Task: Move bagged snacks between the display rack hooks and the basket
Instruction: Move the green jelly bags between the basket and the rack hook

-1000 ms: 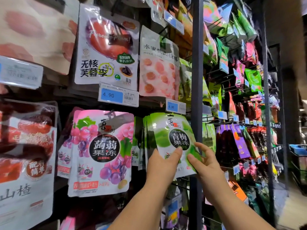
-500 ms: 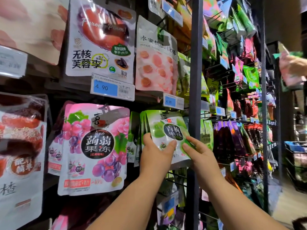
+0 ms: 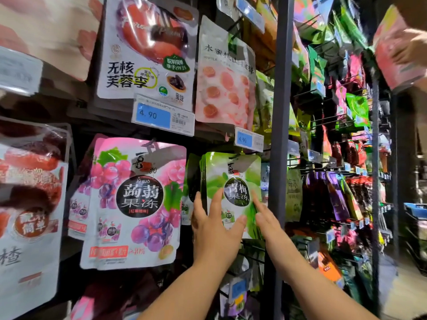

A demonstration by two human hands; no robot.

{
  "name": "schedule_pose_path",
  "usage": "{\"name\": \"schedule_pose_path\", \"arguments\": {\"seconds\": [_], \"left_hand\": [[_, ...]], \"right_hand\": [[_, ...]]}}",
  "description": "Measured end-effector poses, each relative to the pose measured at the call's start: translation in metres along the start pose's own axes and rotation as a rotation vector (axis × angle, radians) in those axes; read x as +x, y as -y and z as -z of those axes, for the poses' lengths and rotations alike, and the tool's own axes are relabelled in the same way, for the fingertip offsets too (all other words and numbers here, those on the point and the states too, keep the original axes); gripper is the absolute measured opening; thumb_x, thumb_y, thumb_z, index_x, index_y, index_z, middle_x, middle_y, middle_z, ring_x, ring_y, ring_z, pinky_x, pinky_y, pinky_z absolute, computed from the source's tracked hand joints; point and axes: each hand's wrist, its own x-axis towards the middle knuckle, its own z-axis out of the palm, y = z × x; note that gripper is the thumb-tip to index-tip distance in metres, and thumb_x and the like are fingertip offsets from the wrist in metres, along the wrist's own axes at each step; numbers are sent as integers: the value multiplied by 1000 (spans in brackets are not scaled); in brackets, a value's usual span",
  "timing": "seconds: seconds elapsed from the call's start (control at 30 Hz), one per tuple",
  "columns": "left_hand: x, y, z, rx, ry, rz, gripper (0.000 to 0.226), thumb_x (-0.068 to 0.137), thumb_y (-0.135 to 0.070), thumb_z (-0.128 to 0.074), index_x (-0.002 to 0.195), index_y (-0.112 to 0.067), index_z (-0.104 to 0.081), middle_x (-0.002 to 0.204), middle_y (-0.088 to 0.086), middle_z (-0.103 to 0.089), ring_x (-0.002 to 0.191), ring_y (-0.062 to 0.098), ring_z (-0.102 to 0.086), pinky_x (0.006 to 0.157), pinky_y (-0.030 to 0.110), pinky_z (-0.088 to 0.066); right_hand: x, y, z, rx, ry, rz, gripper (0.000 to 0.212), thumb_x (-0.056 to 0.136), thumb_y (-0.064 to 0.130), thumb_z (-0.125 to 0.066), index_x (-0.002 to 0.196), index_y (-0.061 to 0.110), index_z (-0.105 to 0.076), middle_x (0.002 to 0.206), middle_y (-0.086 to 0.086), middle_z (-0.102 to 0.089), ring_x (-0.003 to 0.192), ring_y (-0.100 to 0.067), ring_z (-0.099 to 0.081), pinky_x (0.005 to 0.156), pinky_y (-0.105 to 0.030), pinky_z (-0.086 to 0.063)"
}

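Observation:
A green plum-jelly bag (image 3: 233, 172) hangs at the front of a stack on a rack hook, just left of a grey upright post (image 3: 280, 112). My left hand (image 3: 212, 232) lies flat over its lower left corner, with the fingers spread on the front and the thumb across the bottom middle. My right hand (image 3: 268, 222) touches the bag's lower right side with its fingers stretched out and the index finger pointing up. Neither hand is closed around the bag. A blue basket (image 3: 416, 211) shows at the far right edge.
A pink grape-jelly bag (image 3: 136, 199) hangs to the left, with plum and peach snack bags above. Blue price tags (image 3: 248, 139) stick out over the hooks. More hooks with bags fill the rack to the right. Another person's hand (image 3: 409, 47) holds a pink bag at the upper right.
Both hands have loosened from gripping the green bag's lower corners to lying open on its front. The bag now hangs straighter on its hook. The other person's bag has come further into view.

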Motion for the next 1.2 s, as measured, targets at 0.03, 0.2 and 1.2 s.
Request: {"name": "schedule_pose_path", "arguments": {"seconds": [0.03, 0.2, 1.2], "left_hand": [[1, 2, -1, -23, 10, -1, 74, 89, -54, -59, 147, -54, -12, 158, -18, 17, 149, 18, -7, 113, 41, -30], [10, 12, -6, -12, 6, 23, 75, 91, -54, -56, 148, -56, -7, 162, -10, 9, 150, 18, -9, 114, 42, -30], [-59, 26, -24, -51, -204, 95, 73, 93, -24, -63, 152, -22, -19, 163, 10, 5, 149, 30, -6, 116, 40, -13]], "right_hand": [[2, -4, -3, 72, -3, -23, 47, 91, 57, -28, 136, 64, -17, 139, 46, -12, 146, 4, -3, 123, -33, -6], [17, -14, -14, 254, 19, -70, 46, 106, 29, -37, 131, 66, -24, 126, 53, -25, 136, 11, -19, 108, -18, -22], [-70, -18, 27, 128, 148, -114, 38, 105, 20, -42, 134, 44, -39, 142, 9, -46, 134, -4, -44, 99, -12, -42]]}}
